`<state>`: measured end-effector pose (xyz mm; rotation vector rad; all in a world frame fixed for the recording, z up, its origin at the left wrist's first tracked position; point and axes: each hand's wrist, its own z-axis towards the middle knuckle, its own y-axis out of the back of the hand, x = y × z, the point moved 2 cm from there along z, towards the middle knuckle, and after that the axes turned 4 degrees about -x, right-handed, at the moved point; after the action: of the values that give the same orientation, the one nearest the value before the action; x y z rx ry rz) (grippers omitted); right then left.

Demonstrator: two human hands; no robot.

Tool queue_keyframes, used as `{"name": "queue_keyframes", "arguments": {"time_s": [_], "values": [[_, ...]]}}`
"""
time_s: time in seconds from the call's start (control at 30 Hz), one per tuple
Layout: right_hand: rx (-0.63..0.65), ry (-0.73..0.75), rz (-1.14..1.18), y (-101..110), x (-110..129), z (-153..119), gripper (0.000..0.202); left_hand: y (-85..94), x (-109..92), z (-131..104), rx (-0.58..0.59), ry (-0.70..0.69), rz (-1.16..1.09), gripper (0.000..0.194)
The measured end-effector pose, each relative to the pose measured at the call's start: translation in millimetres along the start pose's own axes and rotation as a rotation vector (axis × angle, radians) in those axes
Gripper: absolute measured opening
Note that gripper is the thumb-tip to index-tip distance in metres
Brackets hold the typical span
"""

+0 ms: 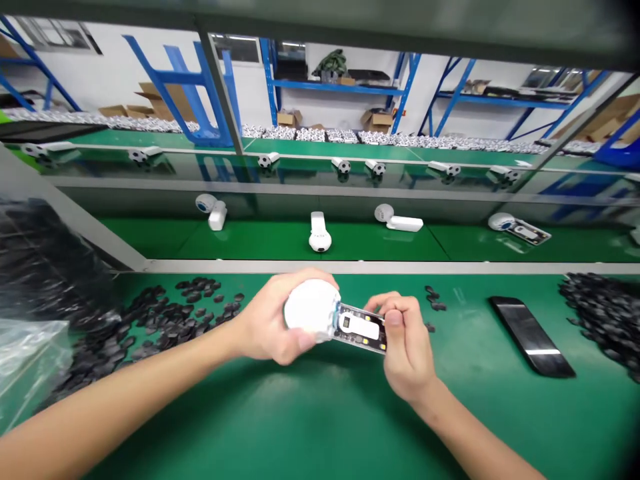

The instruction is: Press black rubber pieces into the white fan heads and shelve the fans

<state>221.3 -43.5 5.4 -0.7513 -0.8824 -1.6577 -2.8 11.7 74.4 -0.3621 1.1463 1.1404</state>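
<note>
Centre of the frame: the white device is held in the air above the green bench (320, 427), between my two hands. My left hand (273, 327) is closed around its round white head (311, 308), fingers over the top and thumb along the lower edge. My right hand (413, 353) grips the far end of the circuit board (360, 328), thumb against curled fingers. The board, with its white strip and small yellow squares, lies exposed and meets the head at a short neck (whether it is fully seated there I cannot tell).

The step in hand, as I judge it, is handling the head and board together, with the board uncovered. The next move would call for a steady left hold and light, level pressure from the right, without bending the board or straining the neck.

Left of the frame: loose black pieces (155, 313) spread beside a dark plastic bag (45, 267). Right: a glossy black object (533, 337) lies flat near a black heap (600, 320). Beyond the bench, across the middle, similar white devices (320, 237) rest on a green strip; the one at right (530, 233) also shows its board.
</note>
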Motion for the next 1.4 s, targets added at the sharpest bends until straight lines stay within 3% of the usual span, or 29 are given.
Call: {"name": "queue_keyframes", "arguments": {"time_s": [0.17,0.3,0.43,0.6,0.73,0.93,1.17,1.27,1.3,1.4], "values": [[0.051,-0.118,0.020,-9.3,-6.9,-16.2,0.015,-25.8,20.8,3.5,-0.465,0.337,-0.564,0.046],[0.138,-0.156,-0.016,-2.9,-6.8,-9.6,0.015,-44.6,42.5,1.0,-0.604,0.512,-0.616,0.043],[0.133,-0.313,0.040,7.5,-9.5,0.2,0.010,-61.1,60.6,-10.4,-0.502,0.678,-0.608,0.051],[0.169,-0.542,0.137,3.5,-12.5,-4.6,0.014,-76.2,75.1,-28.8,-0.316,0.834,-0.529,0.065],[0.202,-0.430,-0.059,1.8,-4.8,-3.7,0.013,-76.5,78.9,-33.4,-0.220,0.773,-0.384,0.060],[0.213,-0.204,-0.267,0.0,2.5,-4.4,0.012,-71.7,75.3,-28.5,-0.189,0.706,-0.289,0.052],[0.212,-0.227,-0.299,3.6,-6.5,-6.4,0.010,-64.0,71.0,-32.1,-0.097,0.516,0.047,0.051],[0.222,-0.216,-0.297,4.3,-9.3,-5.0,0.012,-65.2,70.1,-36.3,-0.018,0.567,0.109,0.087],[0.228,-0.214,-0.299,4.3,-9.7,-4.7,0.013,-66.1,69.9,-37.0,0.002,0.583,0.103,0.091],[0.239,-0.200,-0.327,4.9,-10.0,-5.0,0.010,-68.7,69.9,-37.3,0.017,0.569,0.056,0.076]]}}
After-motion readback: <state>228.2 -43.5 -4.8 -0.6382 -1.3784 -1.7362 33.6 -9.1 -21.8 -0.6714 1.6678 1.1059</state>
